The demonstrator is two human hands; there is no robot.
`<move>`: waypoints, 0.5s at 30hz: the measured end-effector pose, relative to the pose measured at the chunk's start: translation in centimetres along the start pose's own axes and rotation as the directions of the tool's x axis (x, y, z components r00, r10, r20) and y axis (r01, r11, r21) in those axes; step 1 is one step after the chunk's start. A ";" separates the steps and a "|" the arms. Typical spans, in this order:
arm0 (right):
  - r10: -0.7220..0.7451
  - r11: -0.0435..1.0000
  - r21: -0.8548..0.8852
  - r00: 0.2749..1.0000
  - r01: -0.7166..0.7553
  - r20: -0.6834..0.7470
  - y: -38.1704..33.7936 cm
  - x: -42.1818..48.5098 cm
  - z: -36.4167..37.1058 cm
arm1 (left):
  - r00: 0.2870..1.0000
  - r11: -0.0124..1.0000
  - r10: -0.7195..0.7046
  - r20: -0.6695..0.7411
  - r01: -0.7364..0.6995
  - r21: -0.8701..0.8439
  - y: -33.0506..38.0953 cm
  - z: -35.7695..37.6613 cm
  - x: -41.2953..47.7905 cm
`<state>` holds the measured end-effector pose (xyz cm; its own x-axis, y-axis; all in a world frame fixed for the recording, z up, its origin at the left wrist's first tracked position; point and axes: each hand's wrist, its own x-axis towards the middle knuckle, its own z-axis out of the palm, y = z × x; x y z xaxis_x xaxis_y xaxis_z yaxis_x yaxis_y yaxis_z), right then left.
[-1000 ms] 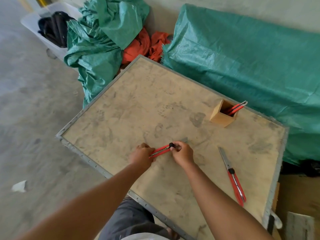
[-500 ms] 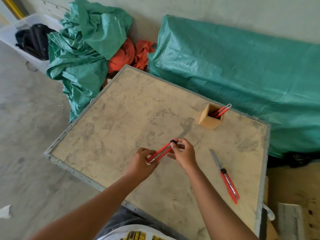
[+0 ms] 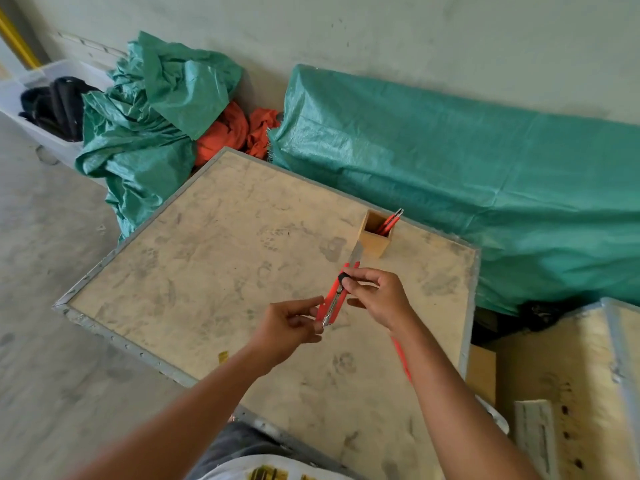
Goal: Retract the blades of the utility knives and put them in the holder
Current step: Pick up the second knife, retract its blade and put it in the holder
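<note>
Both hands meet above the board's middle. Right hand (image 3: 377, 299) pinches the black slider of a red utility knife (image 3: 335, 299); left hand (image 3: 291, 323) pinches its butt end. The knife's long axis runs from seven to one o'clock, its steel blade still out, tip toward the holder (image 3: 375, 242). That square wooden holder stands near, at one o'clock from the right hand, already holding a second red knife (image 3: 389, 223). A dusty, scuffed, metal-edged board (image 3: 207, 271) lies beneath.
</note>
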<state>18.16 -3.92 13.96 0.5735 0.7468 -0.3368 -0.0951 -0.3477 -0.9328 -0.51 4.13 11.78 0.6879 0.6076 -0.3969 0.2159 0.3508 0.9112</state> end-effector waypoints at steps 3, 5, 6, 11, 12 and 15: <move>-0.003 0.986 -0.164 0.997 0.016 0.076 0.5 -2.1 -2.0 | 0.999 0.998 0.042 0.034 -0.040 -0.045 0.3 2.4 -0.5; -0.035 0.965 -0.256 0.993 0.064 0.116 0.8 -3.2 -3.1 | 0.997 0.997 0.056 0.049 -0.053 -0.055 0.4 3.5 -0.5; -0.062 0.950 -0.297 0.990 0.097 0.127 0.9 -3.7 -3.5 | 0.997 0.997 0.058 0.055 -0.055 -0.059 0.5 4.0 -0.5; -0.140 0.904 -0.393 0.986 0.166 0.094 0.6 -5.5 -5.3 | 0.993 0.996 0.071 0.090 -0.065 -0.067 0.8 5.9 -0.8; -0.155 0.900 -0.401 0.985 0.172 0.076 0.6 -5.7 -5.5 | 0.993 0.995 0.073 0.091 -0.067 -0.070 0.9 6.2 -0.8; -0.229 0.882 -0.427 0.973 0.198 -0.023 0.6 -6.2 -5.5 | 0.992 0.995 0.077 0.096 -0.070 -0.066 1.1 6.7 -0.8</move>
<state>19.01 -11.93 16.16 0.5983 0.7935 -0.1113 0.3769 -0.4013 -0.8348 3.86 -0.73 13.81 0.7661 0.5611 -0.3135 0.1205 0.3537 0.9276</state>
